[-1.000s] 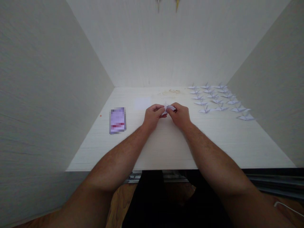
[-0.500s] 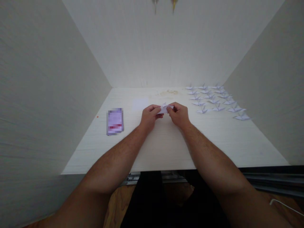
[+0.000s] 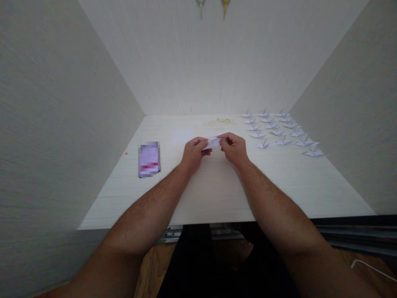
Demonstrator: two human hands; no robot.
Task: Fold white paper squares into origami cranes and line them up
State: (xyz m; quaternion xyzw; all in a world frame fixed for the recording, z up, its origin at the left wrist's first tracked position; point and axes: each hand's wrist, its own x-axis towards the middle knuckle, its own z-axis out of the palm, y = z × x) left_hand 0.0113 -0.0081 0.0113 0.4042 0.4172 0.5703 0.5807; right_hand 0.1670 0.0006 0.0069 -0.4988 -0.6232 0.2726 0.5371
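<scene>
Left hand (image 3: 194,152) and right hand (image 3: 235,149) meet at frame centre, both sets of fingertips pinched on a folded paper (image 3: 213,143) just above the white table (image 3: 217,194). Gripping it from both ends likely keeps a crease taut. Paper cranes (image 3: 279,132) sit in rows at upper right, well apart, and a purple packet (image 3: 149,159) lies at left. Tabletop runs open to the near edge, with walls closing in on both sides.

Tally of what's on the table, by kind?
Finished paper cranes: 16, far ones tiny, so roughly
Half-folded paper, pinched by left hand and right hand: 1
Flat paper sheet: 1
Purple packet: 1
Total: 19
</scene>
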